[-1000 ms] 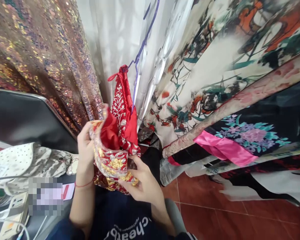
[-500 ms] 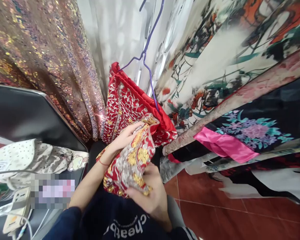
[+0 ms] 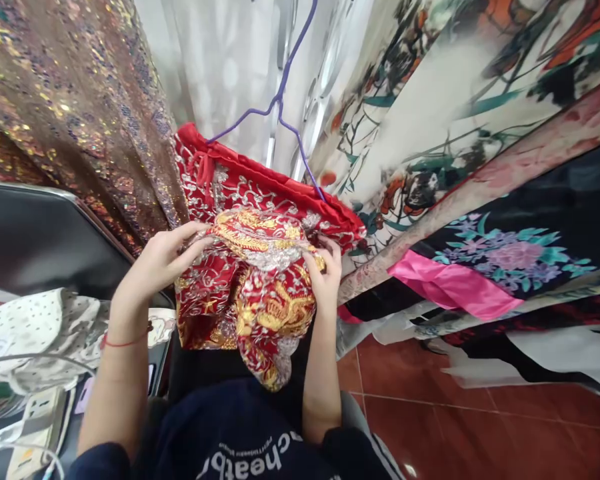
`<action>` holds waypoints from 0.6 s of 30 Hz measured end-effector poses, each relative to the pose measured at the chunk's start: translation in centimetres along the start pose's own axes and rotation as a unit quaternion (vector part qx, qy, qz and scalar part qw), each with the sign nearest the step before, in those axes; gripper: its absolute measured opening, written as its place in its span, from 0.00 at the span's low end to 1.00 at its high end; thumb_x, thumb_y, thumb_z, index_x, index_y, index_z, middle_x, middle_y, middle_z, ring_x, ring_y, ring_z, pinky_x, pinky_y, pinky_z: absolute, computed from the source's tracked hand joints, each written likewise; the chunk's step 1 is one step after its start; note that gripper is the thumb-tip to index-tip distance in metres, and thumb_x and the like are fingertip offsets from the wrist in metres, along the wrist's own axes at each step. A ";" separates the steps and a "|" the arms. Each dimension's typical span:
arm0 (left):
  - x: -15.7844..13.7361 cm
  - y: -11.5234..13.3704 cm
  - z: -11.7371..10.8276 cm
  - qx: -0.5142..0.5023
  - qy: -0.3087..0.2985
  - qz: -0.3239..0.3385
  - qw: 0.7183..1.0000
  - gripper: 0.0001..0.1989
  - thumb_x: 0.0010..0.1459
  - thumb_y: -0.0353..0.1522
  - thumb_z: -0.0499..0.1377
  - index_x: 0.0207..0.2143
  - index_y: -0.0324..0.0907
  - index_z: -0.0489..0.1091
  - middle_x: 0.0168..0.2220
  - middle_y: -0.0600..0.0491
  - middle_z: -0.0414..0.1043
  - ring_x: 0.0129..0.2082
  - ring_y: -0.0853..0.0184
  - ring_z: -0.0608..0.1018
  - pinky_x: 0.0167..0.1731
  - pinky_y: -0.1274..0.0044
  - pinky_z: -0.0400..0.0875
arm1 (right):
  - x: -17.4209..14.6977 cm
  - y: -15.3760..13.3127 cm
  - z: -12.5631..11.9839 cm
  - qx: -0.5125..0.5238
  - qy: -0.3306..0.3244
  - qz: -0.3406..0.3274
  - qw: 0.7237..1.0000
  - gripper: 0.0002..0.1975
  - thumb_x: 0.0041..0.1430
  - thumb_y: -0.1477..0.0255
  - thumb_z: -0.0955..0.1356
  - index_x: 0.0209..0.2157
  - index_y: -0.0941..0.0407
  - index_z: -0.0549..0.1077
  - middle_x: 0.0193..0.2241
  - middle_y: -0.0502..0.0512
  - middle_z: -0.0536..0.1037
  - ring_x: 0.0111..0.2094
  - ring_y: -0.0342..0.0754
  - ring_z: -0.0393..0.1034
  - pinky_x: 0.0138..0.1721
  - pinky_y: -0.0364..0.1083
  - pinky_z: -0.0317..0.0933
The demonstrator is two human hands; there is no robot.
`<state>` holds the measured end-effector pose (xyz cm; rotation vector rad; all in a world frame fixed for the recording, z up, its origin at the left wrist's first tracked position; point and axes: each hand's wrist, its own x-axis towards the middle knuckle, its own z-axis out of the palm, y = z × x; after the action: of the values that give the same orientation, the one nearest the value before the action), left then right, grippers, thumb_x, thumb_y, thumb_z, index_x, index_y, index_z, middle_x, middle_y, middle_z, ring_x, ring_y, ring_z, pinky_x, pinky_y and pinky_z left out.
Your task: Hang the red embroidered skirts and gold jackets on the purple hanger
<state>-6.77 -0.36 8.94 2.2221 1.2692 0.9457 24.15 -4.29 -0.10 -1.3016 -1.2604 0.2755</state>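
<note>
A red skirt [image 3: 250, 187] with silver and gold embroidery hangs by its gathered waistband from a purple wire hanger [image 3: 279, 100]. In front of it is a bunched red garment [image 3: 280, 300] with dense gold and silver embroidery; whether it is part of the skirt I cannot tell. My left hand [image 3: 167, 257] pinches the left end of this garment's upper edge between thumb and fingers. At the right end, my right hand [image 3: 326, 267] grips the same edge, fingers behind and thumb in front. The lower part droops in folds over my lap.
A sequinned curtain-like cloth [image 3: 75, 100] hangs on the left above a black chair [image 3: 25, 233]. Nearby lie a dotted white cloth [image 3: 25, 327], a power strip [image 3: 37, 427] and cables. Floral garments [image 3: 430, 133] and a pink satin piece [image 3: 450, 283] hang on the right over red floor tiles [image 3: 430, 427].
My hands have moved apart and up, spreading the garment's upper edge between them. My left hand went left, my right hand rose, and the skirt on the hanger swung wider and to the left.
</note>
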 end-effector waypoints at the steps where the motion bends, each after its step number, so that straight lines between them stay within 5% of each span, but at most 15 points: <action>1: -0.3 -0.3 -0.3 0.033 -0.035 -0.003 0.999 0.18 0.62 0.46 0.56 0.43 0.44 0.75 0.33 0.53 0.78 0.26 0.68 0.72 0.31 0.78 0.64 | 1.2 0.7 0.3 -0.017 -0.001 -0.013 1.000 0.12 0.60 0.59 0.70 0.32 0.54 0.77 0.52 0.62 0.70 0.57 0.57 0.66 0.64 0.58 0.57; 6: -0.6 -1.1 0.3 0.151 -0.100 -0.019 0.983 0.19 0.59 0.42 0.54 0.45 0.45 0.77 0.28 0.53 0.78 0.24 0.65 0.73 0.29 0.77 0.61 | 5.5 3.0 1.5 -0.122 -0.051 -0.049 0.990 0.10 0.59 0.62 0.72 0.31 0.55 0.78 0.49 0.61 0.71 0.54 0.55 0.66 0.61 0.53 0.57; 10: -0.2 -0.3 0.8 0.205 -0.041 -0.068 0.976 0.17 0.56 0.38 0.54 0.42 0.47 0.79 0.27 0.53 0.78 0.24 0.63 0.74 0.27 0.77 0.56 | 4.1 2.0 0.6 -0.130 -0.137 -0.020 0.982 0.14 0.64 0.60 0.69 0.31 0.55 0.76 0.34 0.53 0.76 0.37 0.47 0.71 0.45 0.45 0.63; 13: -0.1 0.5 0.1 0.211 0.020 -0.086 0.973 0.13 0.55 0.36 0.55 0.36 0.47 0.79 0.28 0.53 0.78 0.26 0.63 0.74 0.27 0.76 0.54 | 1.9 0.1 -0.5 -0.106 -0.222 0.003 0.969 0.15 0.67 0.59 0.66 0.33 0.55 0.76 0.31 0.51 0.78 0.33 0.45 0.71 0.41 0.43 0.63; 16: -0.2 1.4 -1.9 0.171 0.059 -0.083 0.980 0.10 0.53 0.36 0.56 0.30 0.45 0.77 0.23 0.56 0.74 0.23 0.67 0.70 0.27 0.77 0.55 | 0.7 -2.7 -1.4 -0.010 -0.369 -0.033 0.929 0.15 0.70 0.60 0.63 0.38 0.54 0.77 0.35 0.51 0.81 0.34 0.45 0.74 0.41 0.44 0.66; 18: -0.1 2.4 -3.6 0.110 0.058 -0.044 0.991 0.10 0.53 0.38 0.56 0.29 0.44 0.76 0.23 0.56 0.74 0.23 0.69 0.69 0.28 0.77 0.59 | 0.8 -4.8 -2.0 0.068 -0.472 -0.101 0.873 0.17 0.70 0.60 0.63 0.35 0.53 0.78 0.33 0.52 0.82 0.34 0.45 0.75 0.42 0.45 0.68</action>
<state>-8.00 -1.61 12.87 2.2795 1.5806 0.9537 23.78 -6.38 4.72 -0.8900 -2.1298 0.9076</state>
